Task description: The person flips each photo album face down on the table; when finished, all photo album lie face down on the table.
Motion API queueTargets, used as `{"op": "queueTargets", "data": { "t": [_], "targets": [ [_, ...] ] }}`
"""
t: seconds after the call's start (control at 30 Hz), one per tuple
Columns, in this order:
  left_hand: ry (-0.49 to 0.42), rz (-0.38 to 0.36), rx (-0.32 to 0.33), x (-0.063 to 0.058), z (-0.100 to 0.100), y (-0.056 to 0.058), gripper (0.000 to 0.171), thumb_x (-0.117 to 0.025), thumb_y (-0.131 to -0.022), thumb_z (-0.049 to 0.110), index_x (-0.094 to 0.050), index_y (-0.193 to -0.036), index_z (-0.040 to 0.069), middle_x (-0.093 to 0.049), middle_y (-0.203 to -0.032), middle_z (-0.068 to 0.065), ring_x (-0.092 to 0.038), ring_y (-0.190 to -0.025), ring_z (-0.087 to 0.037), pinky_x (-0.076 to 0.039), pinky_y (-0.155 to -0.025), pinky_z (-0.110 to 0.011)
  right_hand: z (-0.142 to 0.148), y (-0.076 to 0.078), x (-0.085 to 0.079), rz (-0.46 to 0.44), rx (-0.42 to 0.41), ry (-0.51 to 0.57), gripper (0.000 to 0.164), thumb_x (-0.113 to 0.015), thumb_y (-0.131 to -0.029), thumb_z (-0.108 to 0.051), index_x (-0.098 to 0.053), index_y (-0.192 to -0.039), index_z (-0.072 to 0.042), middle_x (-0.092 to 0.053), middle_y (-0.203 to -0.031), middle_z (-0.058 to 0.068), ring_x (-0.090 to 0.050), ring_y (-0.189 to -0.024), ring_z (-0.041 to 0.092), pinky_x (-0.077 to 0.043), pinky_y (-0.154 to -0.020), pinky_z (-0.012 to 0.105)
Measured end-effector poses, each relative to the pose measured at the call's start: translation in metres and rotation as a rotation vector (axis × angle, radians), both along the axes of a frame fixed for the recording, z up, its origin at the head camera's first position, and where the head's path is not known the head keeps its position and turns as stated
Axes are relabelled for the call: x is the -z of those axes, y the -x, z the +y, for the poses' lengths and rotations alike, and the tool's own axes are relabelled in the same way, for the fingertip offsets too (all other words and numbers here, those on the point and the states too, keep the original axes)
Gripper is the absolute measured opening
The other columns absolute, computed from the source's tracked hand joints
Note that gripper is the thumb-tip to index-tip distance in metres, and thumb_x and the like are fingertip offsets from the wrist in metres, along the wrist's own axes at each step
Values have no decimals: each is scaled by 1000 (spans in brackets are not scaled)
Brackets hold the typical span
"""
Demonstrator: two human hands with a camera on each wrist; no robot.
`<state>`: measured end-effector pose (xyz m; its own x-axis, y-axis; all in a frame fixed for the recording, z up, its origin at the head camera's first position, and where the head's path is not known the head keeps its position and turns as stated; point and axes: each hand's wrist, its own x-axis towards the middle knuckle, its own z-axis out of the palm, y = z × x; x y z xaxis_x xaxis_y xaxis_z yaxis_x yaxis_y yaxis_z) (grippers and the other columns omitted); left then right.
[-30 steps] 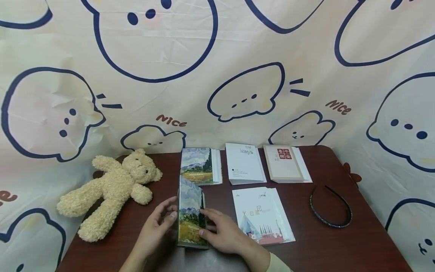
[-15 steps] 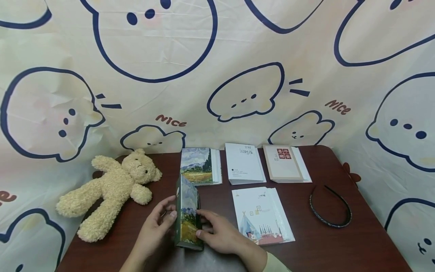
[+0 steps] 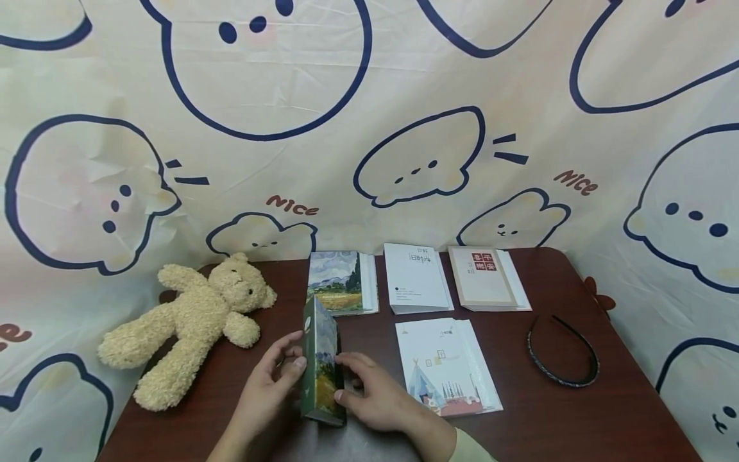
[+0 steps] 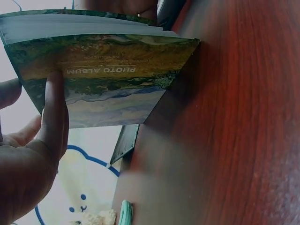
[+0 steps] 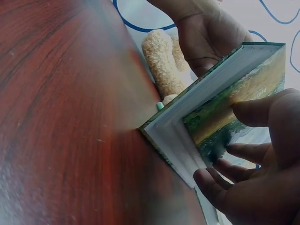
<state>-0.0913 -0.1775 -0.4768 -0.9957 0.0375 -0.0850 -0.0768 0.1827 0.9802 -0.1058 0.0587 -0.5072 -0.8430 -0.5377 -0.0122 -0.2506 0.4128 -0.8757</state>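
Note:
A thick photo album (image 3: 324, 369) with a painted landscape cover and a green spine stands on edge, upright on the table. My left hand (image 3: 274, 385) holds it from the left; in the left wrist view, its thumb (image 4: 55, 96) lies on the cover by the printed words. From the right, my right hand (image 3: 375, 394) holds the other side, thumb and fingertips on the painted cover (image 5: 225, 119). White page edges (image 5: 176, 145) show at the near end in the right wrist view. Both hands are low over the table, the album between them.
Behind the album lies a similar landscape album (image 3: 335, 279). Two pale albums, one white (image 3: 417, 276) and one with red print (image 3: 482, 276), lie along the back. A tent-print album (image 3: 439, 366) and a black headband (image 3: 562, 359) are right. A teddy bear (image 3: 199, 321) lies left.
The album has turned about its long side: its painted cover shows narrower now and the green spine has come into view. Both hands stay at its sides, almost unmoved.

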Motion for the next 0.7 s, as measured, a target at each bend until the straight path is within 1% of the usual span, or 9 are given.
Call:
{"op": "queueTargets", "data": {
  "t": [0.07,0.17,0.33,0.43,0.57,0.7],
  "targets": [
    [6,4,5,-1,1,0,50,-66,-104,19,-50,-152,15,-54,-128,-15,-60,-102,-17,-54,-78,-30,1,0,-2,-11,-6,31,55,-67,-101,-34,-52,-151,-18,-50,-153,4,-62,-121,21,-51,-101,34],
    [0,-2,22,-1,4,1,51,-66,-104,20,-48,-153,16,-53,-130,-15,-60,-106,-18,-53,-83,-28,3,0,-6,-65,-19,108,53,-67,-102,-30,-51,-151,-17,-52,-148,3,-64,-119,22,-53,-99,32],
    [-29,-21,50,-1,9,3,52,-65,-105,21,-47,-153,19,-52,-131,-15,-61,-108,-21,-54,-85,-31,8,0,-15,-131,-28,207,51,-66,-103,-24,-50,-152,-18,-54,-142,2,-61,-122,17,-53,-99,29],
    [-47,-24,53,-3,13,4,52,-66,-104,20,-47,-153,20,-53,-129,-16,-63,-103,-22,-55,-82,-35,10,0,-20,-138,-27,239,51,-65,-103,-23,-50,-152,-20,-53,-143,1,-61,-122,14,-53,-100,27],
    [-66,-38,57,-4,17,4,53,-67,-103,21,-48,-152,23,-52,-127,-17,-64,-98,-24,-57,-78,-37,12,0,-26,-130,-17,265,51,-65,-103,-21,-49,-152,-19,-53,-144,2,-62,-120,14,-53,-101,27],
    [-73,-32,70,-3,20,5,53,-67,-103,20,-48,-152,24,-53,-128,-17,-64,-101,-26,-57,-79,-37,15,0,-31,-97,1,275,51,-65,-103,-19,-49,-152,-15,-54,-143,3,-63,-118,16,-53,-101,28]
  ]
}}
